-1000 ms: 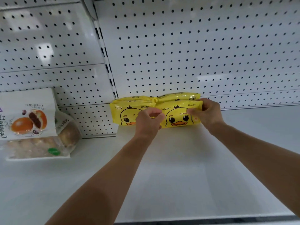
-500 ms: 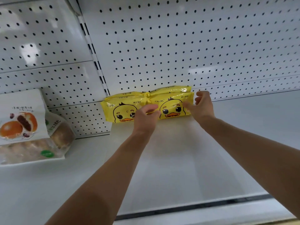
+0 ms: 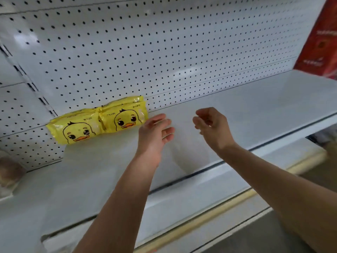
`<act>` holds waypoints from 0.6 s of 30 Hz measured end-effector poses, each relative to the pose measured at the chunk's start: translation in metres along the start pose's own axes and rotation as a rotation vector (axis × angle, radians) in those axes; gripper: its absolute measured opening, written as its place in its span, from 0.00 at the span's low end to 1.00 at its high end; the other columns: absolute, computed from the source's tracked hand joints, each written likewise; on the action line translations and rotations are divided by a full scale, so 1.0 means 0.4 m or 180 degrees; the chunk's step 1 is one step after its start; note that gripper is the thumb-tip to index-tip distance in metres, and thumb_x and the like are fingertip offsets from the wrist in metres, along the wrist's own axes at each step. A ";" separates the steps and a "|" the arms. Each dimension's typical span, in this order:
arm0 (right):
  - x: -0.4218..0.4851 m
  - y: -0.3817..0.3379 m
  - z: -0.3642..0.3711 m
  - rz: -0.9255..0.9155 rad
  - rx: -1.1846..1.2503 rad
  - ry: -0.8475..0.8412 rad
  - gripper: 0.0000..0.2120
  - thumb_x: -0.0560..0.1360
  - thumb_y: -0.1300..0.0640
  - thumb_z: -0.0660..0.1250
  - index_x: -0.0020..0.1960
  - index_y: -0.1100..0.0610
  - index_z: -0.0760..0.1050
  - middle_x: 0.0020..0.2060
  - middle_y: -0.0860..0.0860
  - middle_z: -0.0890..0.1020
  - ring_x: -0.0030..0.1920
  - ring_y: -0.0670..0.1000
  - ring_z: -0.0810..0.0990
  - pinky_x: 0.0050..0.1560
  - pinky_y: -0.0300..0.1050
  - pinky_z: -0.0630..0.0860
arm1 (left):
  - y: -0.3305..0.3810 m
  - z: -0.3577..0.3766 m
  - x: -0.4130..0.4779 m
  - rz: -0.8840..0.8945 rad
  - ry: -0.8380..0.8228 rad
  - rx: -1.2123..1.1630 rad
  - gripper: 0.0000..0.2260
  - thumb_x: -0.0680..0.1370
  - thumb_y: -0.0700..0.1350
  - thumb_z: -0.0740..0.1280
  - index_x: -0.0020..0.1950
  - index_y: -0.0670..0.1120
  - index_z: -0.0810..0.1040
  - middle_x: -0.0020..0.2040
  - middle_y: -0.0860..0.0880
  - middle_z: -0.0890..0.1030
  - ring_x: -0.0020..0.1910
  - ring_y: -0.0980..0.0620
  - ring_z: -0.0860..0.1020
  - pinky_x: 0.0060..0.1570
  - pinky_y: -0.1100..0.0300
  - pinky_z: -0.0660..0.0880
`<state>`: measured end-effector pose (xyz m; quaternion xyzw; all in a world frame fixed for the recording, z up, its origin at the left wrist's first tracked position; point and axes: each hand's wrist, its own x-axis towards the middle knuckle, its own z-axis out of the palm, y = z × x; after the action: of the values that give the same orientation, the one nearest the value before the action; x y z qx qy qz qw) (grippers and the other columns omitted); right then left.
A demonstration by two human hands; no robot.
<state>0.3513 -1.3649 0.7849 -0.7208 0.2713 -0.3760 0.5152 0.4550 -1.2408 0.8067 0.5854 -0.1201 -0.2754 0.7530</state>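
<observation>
The left hand (image 3: pixel 156 132) and right hand (image 3: pixel 211 126) hover loose and empty at three o'clock of the yellow duck-printed plastic packs (image 3: pixel 98 123) propped against the white pegboard (image 3: pixel 164 52), where a stray knuckle could tip them forward.

We count two yellow duck packs (image 3: pixel 78 130) facing us, just left of our fingers (image 3: pixel 168 134), with more yellow edges behind that we cannot number. One bread bag (image 3: pixel 9 172) sits far left of the fingers, one red box (image 3: pixel 321 37) far right. Two hands: left hand (image 3: pixel 155 132), right hand (image 3: pixel 211 126).

Single head-worn wide-angle view, close, tilted; faces forward and down onto shelf (image 3: pixel 237 114), pegboard back panel (image 3: pixel 164 52) far.
</observation>
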 end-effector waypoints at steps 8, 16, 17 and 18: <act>-0.158 0.085 -0.509 0.0384 -0.0074 0.0529 0.03 0.78 0.63 0.64 0.49 0.59 0.76 0.41 0.56 0.82 0.34 0.48 0.80 0.31 0.35 0.73 | -0.211 0.462 -0.221 -0.0453 -0.0784 -0.0028 0.03 0.79 0.41 0.67 0.50 0.48 0.80 0.42 0.49 0.84 0.37 0.51 0.82 0.39 0.57 0.80; -0.339 0.296 -0.999 0.1111 -0.0178 0.1381 0.04 0.79 0.63 0.63 0.49 0.60 0.76 0.35 0.58 0.81 0.28 0.49 0.76 0.27 0.38 0.74 | -0.491 0.865 -0.391 -0.1260 -0.1715 0.0352 0.04 0.79 0.44 0.68 0.53 0.47 0.79 0.43 0.48 0.84 0.40 0.50 0.82 0.44 0.55 0.79; -0.357 0.316 -1.050 0.1183 -0.0185 0.1499 0.04 0.79 0.64 0.63 0.48 0.61 0.76 0.34 0.58 0.81 0.28 0.50 0.76 0.26 0.36 0.72 | -0.524 0.910 -0.407 -0.1343 -0.1814 0.0384 0.04 0.79 0.43 0.68 0.53 0.46 0.79 0.43 0.48 0.83 0.39 0.50 0.82 0.42 0.56 0.79; -0.373 0.337 -1.097 0.1248 -0.0182 0.1610 0.05 0.79 0.65 0.63 0.47 0.60 0.76 0.34 0.57 0.80 0.28 0.49 0.75 0.26 0.35 0.71 | -0.556 0.954 -0.421 -0.1417 -0.1905 0.0437 0.05 0.79 0.43 0.68 0.53 0.46 0.79 0.42 0.48 0.83 0.39 0.50 0.81 0.42 0.57 0.79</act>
<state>-0.0948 -1.5287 0.6999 -0.5527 0.5349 -0.4291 0.4736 0.0639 -1.4947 0.7288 0.5399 -0.2228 -0.5824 0.5654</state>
